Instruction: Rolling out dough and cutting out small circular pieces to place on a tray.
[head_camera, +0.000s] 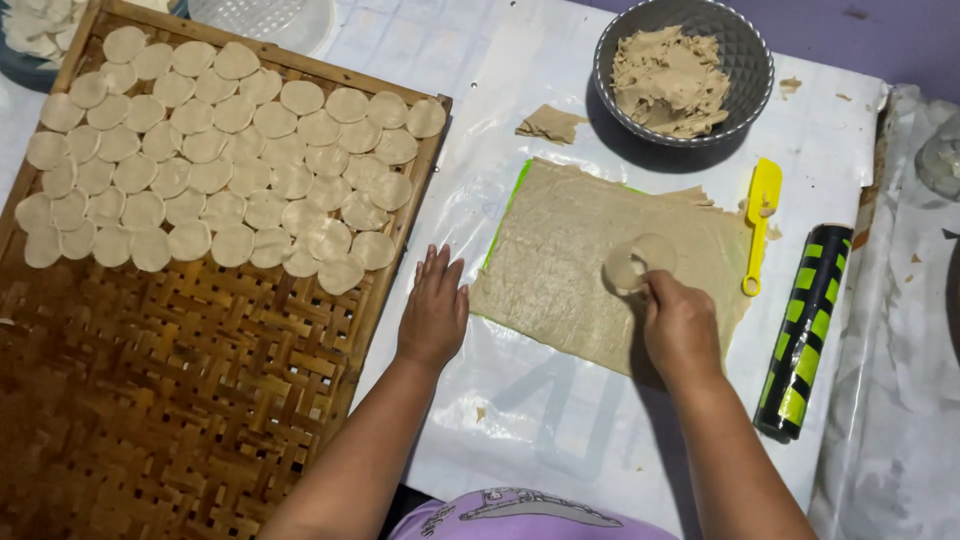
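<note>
A flat sheet of rolled beige dough (580, 250) lies on a green mat over clear plastic. My right hand (680, 325) presses a small clear round cutter (628, 268) into the sheet near its right side, next to a circle that is cut. My left hand (433, 310) rests flat, fingers together, on the plastic just left of the sheet's edge, touching nothing else. A woven bamboo tray (200, 380) at the left carries several rows of cut dough rounds (215, 160) on its far half.
A grey bowl (745, 60) of dough scraps stands at the back. A loose dough scrap (550, 123) lies beside it. A yellow spatula (762, 220) and a black and green rolling pin (805, 325) lie to the right of the sheet.
</note>
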